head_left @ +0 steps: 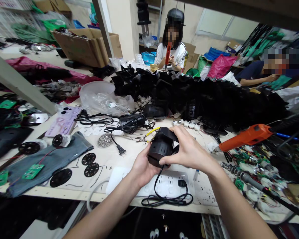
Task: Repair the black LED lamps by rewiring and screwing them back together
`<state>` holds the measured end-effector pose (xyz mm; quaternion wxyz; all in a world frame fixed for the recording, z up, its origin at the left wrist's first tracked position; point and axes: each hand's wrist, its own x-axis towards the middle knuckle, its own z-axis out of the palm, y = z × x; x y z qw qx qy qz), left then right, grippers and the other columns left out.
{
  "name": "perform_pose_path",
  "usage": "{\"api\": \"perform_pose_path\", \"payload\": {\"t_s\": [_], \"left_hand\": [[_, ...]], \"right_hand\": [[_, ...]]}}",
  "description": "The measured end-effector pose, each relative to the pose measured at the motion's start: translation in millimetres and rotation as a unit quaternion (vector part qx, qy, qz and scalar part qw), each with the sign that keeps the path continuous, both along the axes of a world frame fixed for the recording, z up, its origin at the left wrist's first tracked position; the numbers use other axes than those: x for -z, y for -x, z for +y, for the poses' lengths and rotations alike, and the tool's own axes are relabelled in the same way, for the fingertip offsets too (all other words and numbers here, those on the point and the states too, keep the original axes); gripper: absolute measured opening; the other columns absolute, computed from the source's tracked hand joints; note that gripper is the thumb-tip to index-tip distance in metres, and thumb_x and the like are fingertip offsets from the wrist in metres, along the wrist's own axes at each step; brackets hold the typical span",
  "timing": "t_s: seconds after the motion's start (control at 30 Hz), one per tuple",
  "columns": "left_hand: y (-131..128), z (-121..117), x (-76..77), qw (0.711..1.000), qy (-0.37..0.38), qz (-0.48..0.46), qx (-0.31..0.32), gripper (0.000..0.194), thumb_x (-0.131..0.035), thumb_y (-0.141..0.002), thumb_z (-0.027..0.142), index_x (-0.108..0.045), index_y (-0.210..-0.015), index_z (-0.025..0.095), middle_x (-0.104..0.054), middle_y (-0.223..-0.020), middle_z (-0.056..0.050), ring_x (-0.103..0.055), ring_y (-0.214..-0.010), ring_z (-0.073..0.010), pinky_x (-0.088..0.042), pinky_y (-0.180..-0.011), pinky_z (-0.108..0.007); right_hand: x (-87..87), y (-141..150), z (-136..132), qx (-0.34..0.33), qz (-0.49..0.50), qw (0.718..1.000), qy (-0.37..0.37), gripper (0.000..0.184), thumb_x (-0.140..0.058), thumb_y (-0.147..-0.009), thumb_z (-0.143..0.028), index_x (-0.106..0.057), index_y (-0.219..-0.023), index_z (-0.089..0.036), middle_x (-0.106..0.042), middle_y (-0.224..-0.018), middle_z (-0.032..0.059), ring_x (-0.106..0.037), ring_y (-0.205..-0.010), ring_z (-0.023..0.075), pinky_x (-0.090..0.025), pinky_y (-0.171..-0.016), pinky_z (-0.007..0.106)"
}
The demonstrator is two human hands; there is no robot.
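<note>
Between both hands is a black cylindrical plastic housing (160,147) with slots in its side and a black cord coming out of its lower end. My left hand (146,166) cups it from the left and below. With thumb and fingers my right hand (183,146) grips its right side and top. The cord (164,199) lies coiled at the bench edge, and a black plug sits in the white power strip (149,189) under my hands. Just behind the housing lie yellow-handled cutters (149,133). What is inside the housing is hidden.
An orange electric screwdriver (244,137) stands at right, above loose circuit boards (239,182) and a soldering iron coil (233,169). Black housings (201,93) are heaped behind. At left lie a purple phone (64,121), a denim cloth (64,156) and black discs (91,169). Two people sit beyond.
</note>
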<state>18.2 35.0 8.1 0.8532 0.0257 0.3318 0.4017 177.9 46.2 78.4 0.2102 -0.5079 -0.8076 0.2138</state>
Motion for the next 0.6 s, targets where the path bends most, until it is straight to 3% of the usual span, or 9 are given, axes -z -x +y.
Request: {"api": "perform_pose_path", "payload": {"t_s": [0.23,0.43,0.6], "left_hand": [[-1.4,-0.1,-4.4,0.999,0.027,-0.003,-0.032,0.039,-0.035,-0.1,0.035,-0.063,-0.1,0.009,-0.068,-0.068,-0.007,-0.061,-0.052,-0.0172,-0.05,-0.048,-0.027],[0.6,-0.4,-0.4,1.0,-0.019,-0.002,0.005,0.047,-0.031,-0.099,0.043,-0.061,-0.11,0.009,-0.072,-0.085,-0.013,-0.065,-0.059,-0.0213,-0.055,-0.056,-0.037],[0.9,-0.5,1.4,1.0,-0.015,0.003,0.004,0.05,-0.028,-0.099,0.046,-0.059,-0.115,0.009,-0.072,-0.089,-0.014,-0.065,-0.061,-0.0211,-0.055,-0.059,-0.038]], "right_hand": [[-9.8,4.4,-5.8,-0.009,-0.029,0.999,0.011,0.069,-0.086,-0.057,-0.042,-0.048,-0.113,-0.025,-0.049,-0.112,0.0056,-0.054,-0.103,0.0258,-0.048,-0.088,0.039],[-0.4,1.0,1.0,0.006,-0.033,0.999,0.022,0.069,-0.085,-0.057,-0.042,-0.048,-0.113,-0.024,-0.05,-0.11,0.0062,-0.054,-0.102,0.026,-0.048,-0.086,0.039],[4.2,-0.2,4.3,0.005,-0.028,0.999,0.028,0.068,-0.085,-0.057,-0.044,-0.048,-0.11,-0.024,-0.051,-0.109,0.0057,-0.054,-0.103,0.0261,-0.047,-0.086,0.038]]}}
